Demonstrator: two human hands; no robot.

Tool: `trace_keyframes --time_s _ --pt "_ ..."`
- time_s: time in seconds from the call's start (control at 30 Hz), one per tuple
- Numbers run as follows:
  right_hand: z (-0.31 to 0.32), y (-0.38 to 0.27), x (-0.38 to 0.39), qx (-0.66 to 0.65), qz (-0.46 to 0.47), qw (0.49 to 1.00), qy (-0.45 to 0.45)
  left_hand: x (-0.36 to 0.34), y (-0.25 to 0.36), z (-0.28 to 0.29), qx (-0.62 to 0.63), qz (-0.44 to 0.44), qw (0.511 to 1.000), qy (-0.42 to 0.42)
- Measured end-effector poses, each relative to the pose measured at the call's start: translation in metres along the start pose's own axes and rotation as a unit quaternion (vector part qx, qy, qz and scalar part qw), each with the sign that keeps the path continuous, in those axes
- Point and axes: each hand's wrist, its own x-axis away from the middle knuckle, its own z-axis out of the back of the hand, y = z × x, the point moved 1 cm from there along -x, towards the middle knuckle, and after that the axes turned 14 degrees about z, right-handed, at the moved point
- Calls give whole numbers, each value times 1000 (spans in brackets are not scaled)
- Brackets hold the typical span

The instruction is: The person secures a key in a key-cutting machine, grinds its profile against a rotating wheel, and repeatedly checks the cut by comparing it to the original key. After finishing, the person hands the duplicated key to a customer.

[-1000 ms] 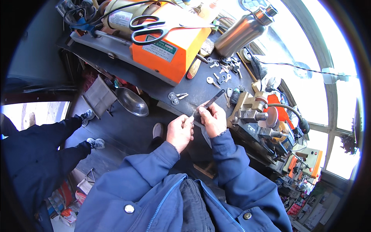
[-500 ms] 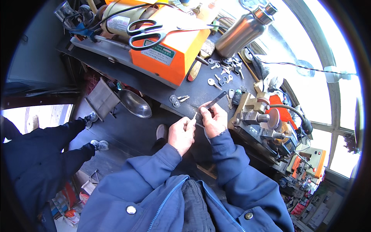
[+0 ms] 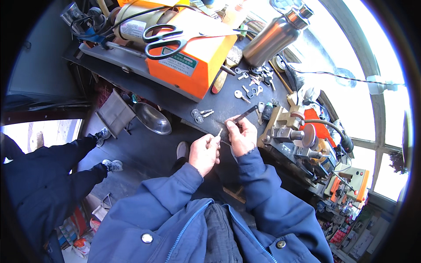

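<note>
My left hand (image 3: pixel 204 152) is closed in a pinch, with the thin light tip of a small key (image 3: pixel 220 132) sticking up from between thumb and fingers; most of it is hidden. Close beside it, my right hand (image 3: pixel 242 138) grips a dark flat metal strip (image 3: pixel 247 114) with a hole near its far end. Both hands are at the near edge of the dark bench. Two keys on a dark holder (image 3: pixel 201 115) lie left of the strip. Beyond it are a single key (image 3: pixel 241 95) and a heap of loose keys (image 3: pixel 262 74). Another dark-headed key (image 3: pixel 261 110) lies right of the strip.
An orange machine (image 3: pixel 193 61) with black-handled scissors (image 3: pixel 169 41) on top fills the bench's left. A steel bottle (image 3: pixel 276 37) stands behind the keys. A key-cutting machine (image 3: pixel 302 136) sits close to my right. A metal bowl (image 3: pixel 151 119) is below the bench; another person (image 3: pixel 52 175) is at left.
My left hand has shifted slightly left, away from the strip, and the gap between the hands is a little wider. The strip in my right hand has tilted slightly.
</note>
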Motion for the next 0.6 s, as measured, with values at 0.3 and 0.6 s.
trace_keyframes --time_s 0.3,0.6 --pt "-3 -1 1 34 63 997 33 -3 -2 4 -25 0 1000 -5" --pt "-2 3 -1 31 89 995 18 5 10 6 -346 -184 902 181"
